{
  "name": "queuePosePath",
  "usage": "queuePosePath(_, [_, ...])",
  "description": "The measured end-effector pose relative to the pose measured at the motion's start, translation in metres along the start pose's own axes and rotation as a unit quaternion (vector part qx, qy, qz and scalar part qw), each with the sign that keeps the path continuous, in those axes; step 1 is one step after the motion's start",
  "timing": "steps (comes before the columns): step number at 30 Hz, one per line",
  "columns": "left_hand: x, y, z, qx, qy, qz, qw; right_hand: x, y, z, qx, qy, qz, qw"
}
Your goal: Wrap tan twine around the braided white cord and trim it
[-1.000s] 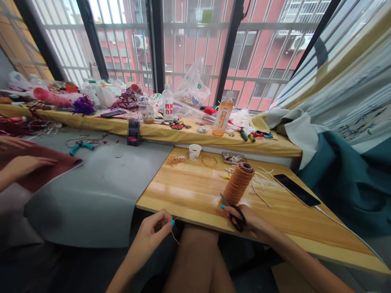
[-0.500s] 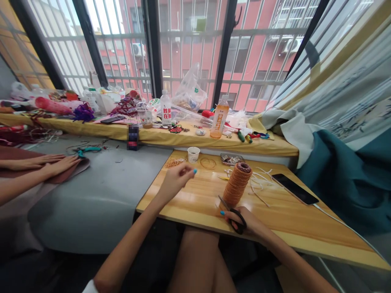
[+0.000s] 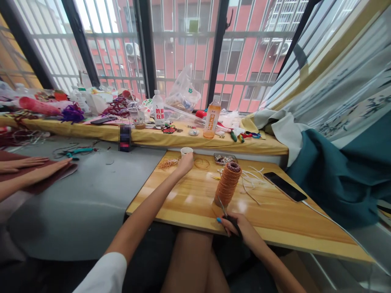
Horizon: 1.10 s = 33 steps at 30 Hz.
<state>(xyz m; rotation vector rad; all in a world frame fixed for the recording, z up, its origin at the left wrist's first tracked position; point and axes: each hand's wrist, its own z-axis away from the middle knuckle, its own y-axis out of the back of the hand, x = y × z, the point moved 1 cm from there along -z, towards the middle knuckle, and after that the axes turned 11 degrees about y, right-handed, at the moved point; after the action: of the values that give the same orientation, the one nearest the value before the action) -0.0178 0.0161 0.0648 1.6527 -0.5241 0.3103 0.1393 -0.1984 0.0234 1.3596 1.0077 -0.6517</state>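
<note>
My left hand (image 3: 185, 162) is stretched forward over the wooden table (image 3: 189, 203). Its fingers are pinched together beside a small pile of orange thread pieces (image 3: 166, 163) and a white paper cup (image 3: 186, 151). The thin thread piece in the pinch is barely visible. My right hand (image 3: 241, 228) rests at the table's near edge, holding black scissors (image 3: 226, 215) with the blades pointing at the base of an upright orange cord spool (image 3: 227, 184).
A phone (image 3: 284, 186) with a cable, white cord scraps (image 3: 252, 179), a wire ring (image 3: 201, 163) and a small tray (image 3: 225, 158) lie on the table. Bottles (image 3: 211, 120) and clutter fill the yellow sill. Another person's hands (image 3: 36, 167) rest on red material at left.
My left hand went from below the table's near edge, pinching a thread piece, forward to the thread pile by the cup. My right hand stayed put with the scissors.
</note>
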Motion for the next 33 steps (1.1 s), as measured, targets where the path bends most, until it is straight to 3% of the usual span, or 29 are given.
queuePosePath(3, [-0.007,-0.001,0.023,-0.023,-0.058,0.010,0.998,0.002,-0.007,0.013,0.025,0.030,0.002,0.999])
queuePosePath(5, [-0.005,-0.004,0.042,-0.106,-0.134,0.061,0.983,0.004,-0.014,0.017,0.044,0.036,0.018,0.998])
queuePosePath(9, [0.010,-0.011,0.079,-0.334,-0.212,0.211,0.894,0.004,-0.021,0.017,0.072,0.026,0.045,0.996])
queuePosePath(11, [0.020,-0.013,0.088,-0.382,-0.238,0.239,0.860,0.002,-0.020,0.017,0.063,0.026,0.032,0.997])
queuePosePath(13, [0.030,-0.015,0.091,-0.377,-0.268,0.249,0.851,0.001,-0.019,0.018,0.062,0.027,0.010,0.998])
queuePosePath(15, [0.035,-0.018,0.092,-0.344,-0.281,0.247,0.861,0.000,-0.018,0.019,0.092,0.028,-0.019,0.995])
queuePosePath(19, [0.030,-0.024,0.108,-0.259,-0.250,0.194,0.913,0.002,-0.018,0.016,0.254,0.050,-0.071,0.963])
queuePosePath(22, [0.018,-0.020,0.125,-0.234,-0.240,0.165,0.928,0.006,-0.018,0.006,0.351,0.054,-0.049,0.933])
queuePosePath(25, [0.007,-0.007,0.126,-0.256,-0.268,0.152,0.916,0.011,-0.013,-0.009,0.330,0.030,-0.027,0.943])
queuePosePath(28, [0.001,0.003,0.110,-0.270,-0.283,0.154,0.907,0.016,-0.004,-0.014,0.303,0.019,-0.079,0.950])
queuePosePath(30, [0.003,0.002,0.100,-0.285,-0.267,0.182,0.902,0.017,0.000,-0.010,0.301,0.028,-0.105,0.948])
queuePosePath(33, [0.015,-0.012,0.099,-0.352,-0.267,0.207,0.873,0.017,0.003,-0.002,0.284,0.024,-0.124,0.950])
